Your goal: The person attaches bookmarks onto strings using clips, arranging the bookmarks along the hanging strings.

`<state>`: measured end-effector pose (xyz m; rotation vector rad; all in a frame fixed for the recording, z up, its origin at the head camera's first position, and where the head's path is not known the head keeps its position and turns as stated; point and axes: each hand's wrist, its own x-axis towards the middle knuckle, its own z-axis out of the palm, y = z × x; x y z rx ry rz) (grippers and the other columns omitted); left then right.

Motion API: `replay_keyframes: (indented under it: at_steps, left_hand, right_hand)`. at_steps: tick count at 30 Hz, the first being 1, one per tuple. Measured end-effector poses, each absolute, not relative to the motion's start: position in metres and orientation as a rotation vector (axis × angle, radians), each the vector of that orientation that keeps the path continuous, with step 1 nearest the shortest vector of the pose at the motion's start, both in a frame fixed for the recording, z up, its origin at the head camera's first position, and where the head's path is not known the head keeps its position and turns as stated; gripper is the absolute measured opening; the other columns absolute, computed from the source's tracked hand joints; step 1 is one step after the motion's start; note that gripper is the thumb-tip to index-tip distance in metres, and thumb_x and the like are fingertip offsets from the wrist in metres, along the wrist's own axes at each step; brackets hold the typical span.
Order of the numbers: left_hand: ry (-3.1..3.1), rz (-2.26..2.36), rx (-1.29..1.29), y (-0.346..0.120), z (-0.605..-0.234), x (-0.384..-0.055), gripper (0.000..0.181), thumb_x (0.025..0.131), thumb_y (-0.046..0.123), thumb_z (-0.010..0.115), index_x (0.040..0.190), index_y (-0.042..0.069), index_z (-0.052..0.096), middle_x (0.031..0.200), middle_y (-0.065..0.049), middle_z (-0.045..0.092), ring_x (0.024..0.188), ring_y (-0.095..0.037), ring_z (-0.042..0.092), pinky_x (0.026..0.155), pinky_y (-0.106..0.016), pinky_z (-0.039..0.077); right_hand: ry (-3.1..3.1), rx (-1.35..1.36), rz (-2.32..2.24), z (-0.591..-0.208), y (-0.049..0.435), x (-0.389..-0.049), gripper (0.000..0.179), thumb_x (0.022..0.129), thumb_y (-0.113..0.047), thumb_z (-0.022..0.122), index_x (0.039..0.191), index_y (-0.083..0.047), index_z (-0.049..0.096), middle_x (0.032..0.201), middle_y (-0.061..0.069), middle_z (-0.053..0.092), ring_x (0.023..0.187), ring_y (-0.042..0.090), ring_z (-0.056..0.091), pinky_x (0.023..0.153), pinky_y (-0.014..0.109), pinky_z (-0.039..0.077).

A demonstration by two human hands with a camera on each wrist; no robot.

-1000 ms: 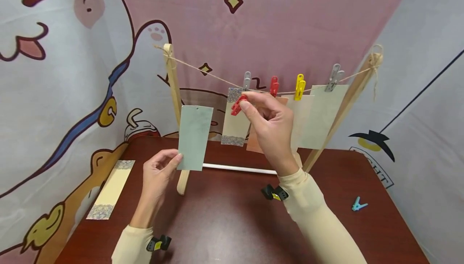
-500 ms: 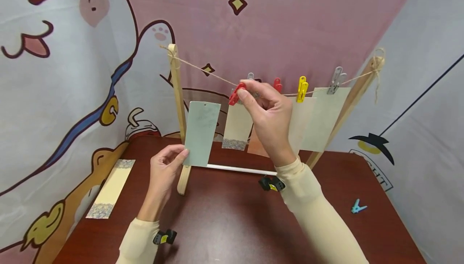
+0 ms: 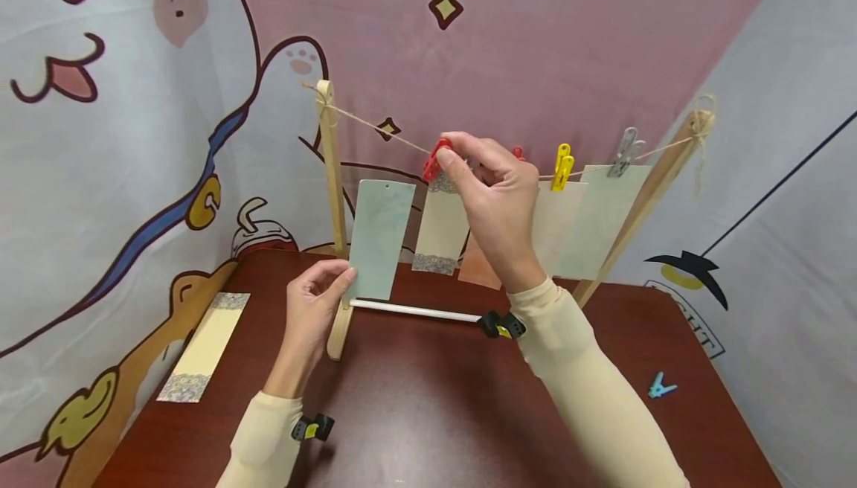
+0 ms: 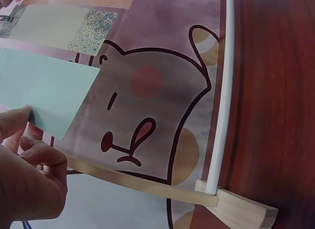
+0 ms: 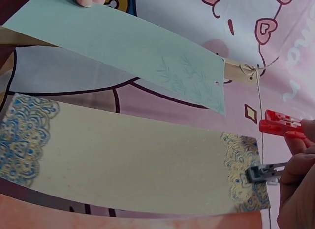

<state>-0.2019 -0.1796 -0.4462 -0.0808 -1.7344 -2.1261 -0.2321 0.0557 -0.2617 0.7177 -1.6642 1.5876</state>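
A pale green bookmark card (image 3: 383,239) with a small hole near its top stands upright, its lower left edge pinched by my left hand (image 3: 315,294). My right hand (image 3: 498,194) pinches a red clothespin (image 3: 437,161) at the twine (image 3: 382,129), left of the hanging cards; in the right wrist view the clothespin (image 5: 281,124) overlaps the twine. Whether it grips the twine I cannot tell. Just beside it, a cream card with patterned ends (image 5: 133,155) hangs from a grey clothespin (image 5: 263,173). The green card's top sits below the twine, apart from the clothespin.
Twine runs between two wooden posts (image 3: 332,175), joined low by a white rod (image 3: 415,311). An orange card (image 3: 478,261) and two pale cards hang further right, with a yellow clothespin (image 3: 562,168) and grey clothespin (image 3: 626,153). A cream card (image 3: 206,347) and blue clothespin (image 3: 660,385) lie on the table.
My left hand has raised the green card and moved it right, closer to the twine. My right hand has lifted the red clothespin up to the twine's level.
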Motion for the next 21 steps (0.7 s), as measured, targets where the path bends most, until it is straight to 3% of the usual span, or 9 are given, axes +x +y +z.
replay_keyframes:
  at_steps: [4,12,16,21]
  left_hand:
    - [-1.721,-2.130,-0.076,-0.179,-0.445,-0.205,0.017,0.097,-0.001,0.082,0.109,-0.011,0.076,0.091,-0.002,0.073,0.077,-0.013,0.057,0.067,-0.023,0.044]
    - [-1.717,-2.149,-0.083,-0.176,-0.440,-0.209,0.018,0.097,-0.001,0.082,0.111,-0.011,0.076,0.089,0.000,0.075,0.078,-0.013,0.058,0.068,-0.023,0.045]
    - [-1.723,-2.149,-0.100,-0.175,-0.437,-0.211,0.018,0.097,0.000,0.082,0.111,-0.009,0.077,0.091,-0.001,0.076,0.078,-0.013,0.057,0.067,-0.023,0.044]
    - [-1.710,-2.172,-0.125,-0.173,-0.434,-0.213,0.019,0.097,0.000,0.081,0.112,-0.010,0.076,0.092,0.001,0.074,0.073,-0.009,0.054,0.060,-0.021,0.041]
  right_hand:
    - [-1.680,0.712,1.550,-0.256,0.051,-0.235,0.013,0.098,-0.009,0.084,0.110,-0.005,0.086,0.092,0.004,0.078,0.062,0.018,0.041,0.057,0.026,0.029]
    - [-1.673,0.765,1.505,-0.247,0.050,-0.241,0.016,0.099,-0.006,0.082,0.112,0.002,0.083,0.096,0.012,0.080,0.058,0.015,0.048,0.054,0.024,0.033]
    - [-1.707,0.705,1.502,-0.241,0.049,-0.239,0.015,0.099,-0.009,0.082,0.111,-0.001,0.084,0.095,0.007,0.081,0.054,0.016,0.047,0.051,0.024,0.031]
    - [-1.781,0.578,1.512,-0.236,0.046,-0.237,0.012,0.099,-0.015,0.083,0.109,-0.009,0.087,0.093,-0.001,0.081,0.060,0.022,0.058,0.051,0.026,0.033]
